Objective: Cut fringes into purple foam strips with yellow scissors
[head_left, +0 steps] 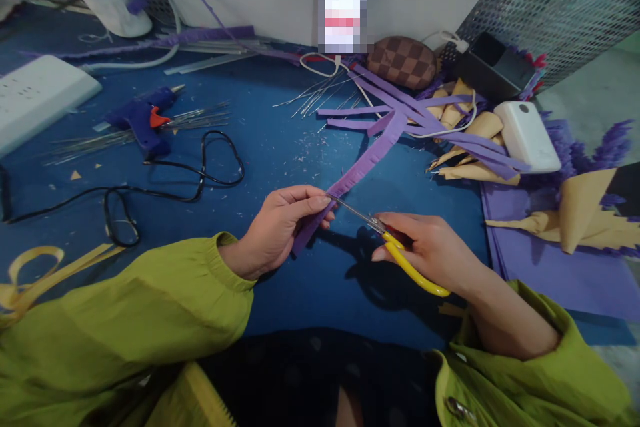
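My left hand (pixel 293 220) pinches a long purple paper strip (pixel 367 152) between thumb and fingers. One end of the strip hangs below my fingers, and the rest slants up and right towards other purple strips (pixel 440 128). In my right hand (pixel 430 247) is a pair of scissors with yellow handles (pixel 413 269). Their metal blades lie against the strip right beside my left thumb. Whether the blades have cut into the paper cannot be made out.
To the left are a blue glue gun (pixel 143 120), its black cord (pixel 203 177), thin wires (pixel 200 119) and a white power strip (pixel 45 97). On the right lie a white power bank (pixel 530 137), tan paper-wrapped purple flowers (pixel 583 214) and purple sheets (pixel 560 274). A checkered pouch (pixel 401 62) sits behind.
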The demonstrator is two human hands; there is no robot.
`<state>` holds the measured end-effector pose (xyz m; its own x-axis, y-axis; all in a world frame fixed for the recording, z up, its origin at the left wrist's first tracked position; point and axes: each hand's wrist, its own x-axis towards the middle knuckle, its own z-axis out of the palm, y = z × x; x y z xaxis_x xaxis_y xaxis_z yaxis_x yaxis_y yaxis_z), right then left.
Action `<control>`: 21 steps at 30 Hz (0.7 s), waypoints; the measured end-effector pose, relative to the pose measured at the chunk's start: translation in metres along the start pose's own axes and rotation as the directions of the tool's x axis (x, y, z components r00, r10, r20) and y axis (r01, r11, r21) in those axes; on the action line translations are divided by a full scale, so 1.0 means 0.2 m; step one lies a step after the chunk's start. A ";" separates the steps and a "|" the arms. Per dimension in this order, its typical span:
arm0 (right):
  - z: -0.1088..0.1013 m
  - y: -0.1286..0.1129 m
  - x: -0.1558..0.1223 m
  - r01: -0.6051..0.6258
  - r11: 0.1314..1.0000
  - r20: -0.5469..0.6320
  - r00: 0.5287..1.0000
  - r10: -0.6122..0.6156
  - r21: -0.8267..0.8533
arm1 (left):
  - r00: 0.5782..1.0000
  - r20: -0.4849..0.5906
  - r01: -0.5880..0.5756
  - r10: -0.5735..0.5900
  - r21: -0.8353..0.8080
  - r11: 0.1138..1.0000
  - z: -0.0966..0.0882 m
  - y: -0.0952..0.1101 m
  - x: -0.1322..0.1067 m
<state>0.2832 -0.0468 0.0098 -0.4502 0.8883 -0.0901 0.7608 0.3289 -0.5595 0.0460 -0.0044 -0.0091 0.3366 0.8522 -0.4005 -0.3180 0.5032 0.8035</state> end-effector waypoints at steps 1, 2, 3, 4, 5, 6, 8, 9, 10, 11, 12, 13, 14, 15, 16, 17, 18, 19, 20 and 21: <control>0.00 0.00 0.00 -0.005 1.000 0.005 1.000 0.005 0.008 | 1.000 0.000 0.006 -0.006 -0.006 1.000 0.00 0.00 0.00; 0.00 0.00 0.00 -0.008 1.000 0.010 1.000 0.008 0.015 | 1.000 0.001 0.007 -0.007 -0.010 1.000 0.00 0.00 0.00; 0.00 0.00 0.00 -0.008 1.000 0.013 1.000 0.008 0.019 | 1.000 0.002 0.002 -0.002 -0.012 1.000 0.00 0.00 0.00; 0.00 0.00 0.00 -0.008 1.000 0.014 1.000 0.007 0.019 | 1.000 0.002 -0.007 0.007 -0.010 1.000 0.00 0.00 0.00; 0.00 0.00 0.00 -0.006 1.000 0.014 1.000 0.006 0.017 | 1.000 -0.001 -0.016 0.016 -0.003 1.000 0.00 0.00 0.00; 0.00 0.00 0.00 -0.004 1.000 0.008 1.000 0.004 0.013 | 1.000 -0.006 -0.021 0.021 0.008 1.000 0.01 0.00 -0.01; 0.00 0.00 0.00 0.001 1.000 -0.008 1.000 -0.001 0.006 | 0.999 -0.022 -0.025 0.026 0.036 0.999 0.01 0.00 -0.01; 0.00 0.00 0.00 0.001 1.000 -0.016 1.000 -0.001 0.006 | 0.999 -0.030 -0.027 0.029 0.046 0.999 0.01 -0.01 -0.01; 0.00 0.00 0.00 0.003 1.000 -0.022 1.000 -0.002 0.005 | 0.999 -0.038 -0.030 0.032 0.053 0.998 0.01 -0.01 -0.01; 0.00 0.01 0.00 0.003 1.000 -0.030 1.000 -0.003 0.001 | 0.998 -0.046 -0.036 0.038 0.056 0.998 0.01 -0.01 -0.01; 0.01 0.01 0.00 0.003 1.000 -0.039 0.999 -0.004 -0.011 | 0.998 -0.052 -0.042 0.045 0.059 0.997 0.01 -0.01 -0.01; 0.01 0.01 0.00 0.002 1.000 -0.049 0.999 -0.003 -0.026 | 0.997 -0.058 -0.048 0.052 0.060 0.997 0.01 -0.01 -0.01; 0.01 0.01 0.00 -0.002 0.999 -0.059 0.998 -0.001 -0.043 | 0.996 -0.062 -0.053 0.057 0.060 0.997 0.01 -0.02 -0.01; 0.01 0.01 0.00 -0.006 0.998 -0.068 0.998 0.002 -0.057 | 0.996 -0.064 -0.057 0.061 0.060 0.997 0.01 -0.02 -0.01; 0.01 0.01 0.00 -0.008 0.998 -0.075 0.997 0.003 -0.068 | 0.996 -0.063 -0.061 0.064 0.058 0.996 0.01 -0.02 0.00; 0.01 0.01 0.00 -0.009 0.997 -0.081 0.997 0.003 -0.076 | 0.996 -0.060 -0.064 0.068 0.052 0.997 0.01 -0.02 0.00; 0.01 0.00 0.00 -0.006 0.997 -0.086 0.996 -0.001 -0.081 | 0.996 -0.055 -0.066 0.069 0.044 0.997 0.01 -0.02 0.00; 0.01 0.00 0.01 -0.001 0.996 -0.091 0.996 -0.007 -0.085 | 0.996 -0.049 -0.067 0.069 0.035 0.997 0.01 -0.02 0.00; 0.01 0.00 0.01 0.007 0.996 -0.096 0.995 -0.016 -0.091 | 0.997 -0.044 -0.067 0.069 0.027 0.997 0.01 -0.02 0.00; 0.01 0.00 0.01 0.014 0.995 -0.100 0.995 -0.024 -0.097 | 0.997 -0.041 -0.068 0.069 0.020 0.997 0.01 -0.02 0.00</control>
<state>0.2805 -0.0462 0.0083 -0.4191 0.9079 0.0060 0.7960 0.3707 -0.4785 0.0488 -0.0072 -0.0114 0.2775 0.8899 -0.3620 -0.3224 0.4412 0.8375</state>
